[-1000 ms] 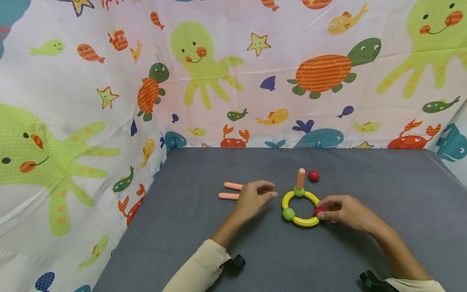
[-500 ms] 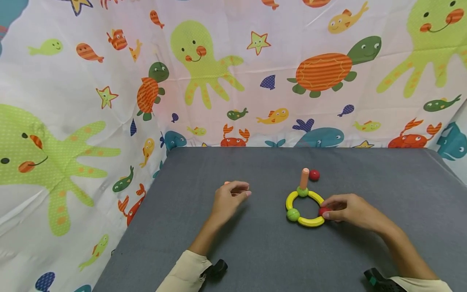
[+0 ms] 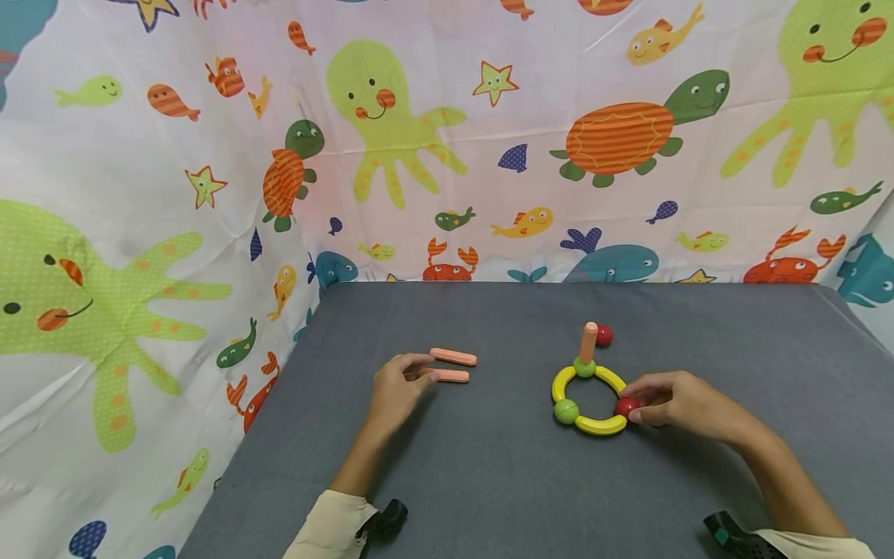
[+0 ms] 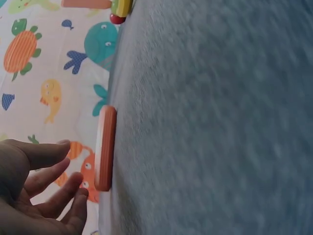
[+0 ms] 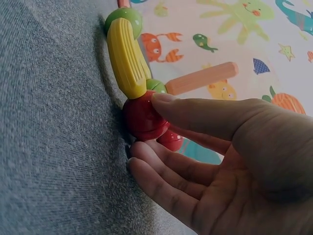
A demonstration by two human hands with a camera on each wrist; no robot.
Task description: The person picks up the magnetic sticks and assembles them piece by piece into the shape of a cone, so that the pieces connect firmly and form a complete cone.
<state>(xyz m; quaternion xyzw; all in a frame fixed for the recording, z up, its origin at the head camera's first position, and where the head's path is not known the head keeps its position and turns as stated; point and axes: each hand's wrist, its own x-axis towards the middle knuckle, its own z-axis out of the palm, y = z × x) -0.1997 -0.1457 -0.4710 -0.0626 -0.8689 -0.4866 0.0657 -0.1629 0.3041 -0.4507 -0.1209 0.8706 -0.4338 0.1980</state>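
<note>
- Head view: on the grey table point(image 3: 503, 481), the right hand point(image 3: 677, 405) pinches the red joint ball point(image 3: 625, 407) at 4 o'clock on the yellow ring point(image 3: 602, 427).
- A green ball point(image 3: 566, 411) sits at 8 o'clock on it, another, the far green ball point(image 3: 584, 369), at 12, with a pink post point(image 3: 589, 342) rising from it.
- A loose red ball point(image 3: 604, 335) lies just beyond the post.
- Toward 9 o'clock from the ring, the left hand point(image 3: 401, 394) is at the near stick point(image 3: 454, 376); the far stick point(image 3: 454, 357) lies beside it.
- Left wrist view: thumb and fingers stand apart, near a pink stick; contact cannot be told.
- Right wrist view: thumb on the red joint ball, yellow segment toward 11 o'clock.
</note>
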